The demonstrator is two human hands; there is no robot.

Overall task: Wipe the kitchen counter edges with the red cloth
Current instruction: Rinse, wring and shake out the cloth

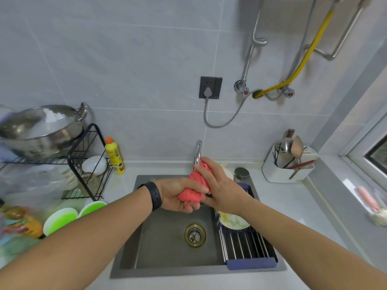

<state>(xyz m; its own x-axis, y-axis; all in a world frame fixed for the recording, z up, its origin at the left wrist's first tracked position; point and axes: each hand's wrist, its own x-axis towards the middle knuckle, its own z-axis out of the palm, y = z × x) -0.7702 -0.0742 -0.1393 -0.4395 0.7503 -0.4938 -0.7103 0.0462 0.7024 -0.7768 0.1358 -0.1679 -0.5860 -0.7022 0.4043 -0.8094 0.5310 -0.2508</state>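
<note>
The red cloth [193, 191] is bunched into a twisted roll above the grey sink [167, 237], just below the chrome tap [197, 152]. My left hand [178, 195], with a dark band on its wrist, grips the lower end of the cloth. My right hand [217, 185] grips the upper end, fingers curled over it. The pale counter [293, 206] surrounds the sink; its front edge runs along the bottom of the view, partly hidden by my forearms.
A roll-up drying rack [247, 245] with a plate lies over the sink's right side. A black wire rack [88, 164] with bowls and a steel pot, a yellow bottle [114, 156] and green bowls [60, 219] stand left. A white utensil holder [289, 166] stands right.
</note>
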